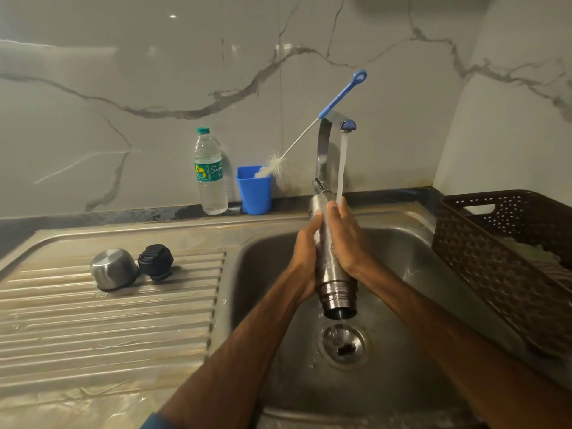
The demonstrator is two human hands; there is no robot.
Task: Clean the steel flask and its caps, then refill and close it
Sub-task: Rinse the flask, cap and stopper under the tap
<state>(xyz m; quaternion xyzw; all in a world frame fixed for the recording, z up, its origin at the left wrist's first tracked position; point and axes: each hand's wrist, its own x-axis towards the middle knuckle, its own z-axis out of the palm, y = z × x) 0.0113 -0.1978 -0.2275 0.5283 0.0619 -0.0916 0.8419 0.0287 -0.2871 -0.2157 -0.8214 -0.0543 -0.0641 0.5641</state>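
Note:
The steel flask (335, 292) is held upside down over the sink basin (402, 274), its open mouth pointing at the drain. My left hand (305, 258) grips its left side. My right hand (343, 239) wraps the right side, fingertips under the running water from the tap (346, 125). On the draining board the steel cup cap (113, 269) lies mouth down, and the black inner cap (155, 262) sits just right of it, touching it.
A blue cup (254, 193) holding a blue-handled bottle brush (337, 96) stands behind the sink, beside a plastic water bottle (210, 174). A dark brown perforated basket (507, 261) sits at the sink's right edge. The ribbed draining board (108, 323) stretches left.

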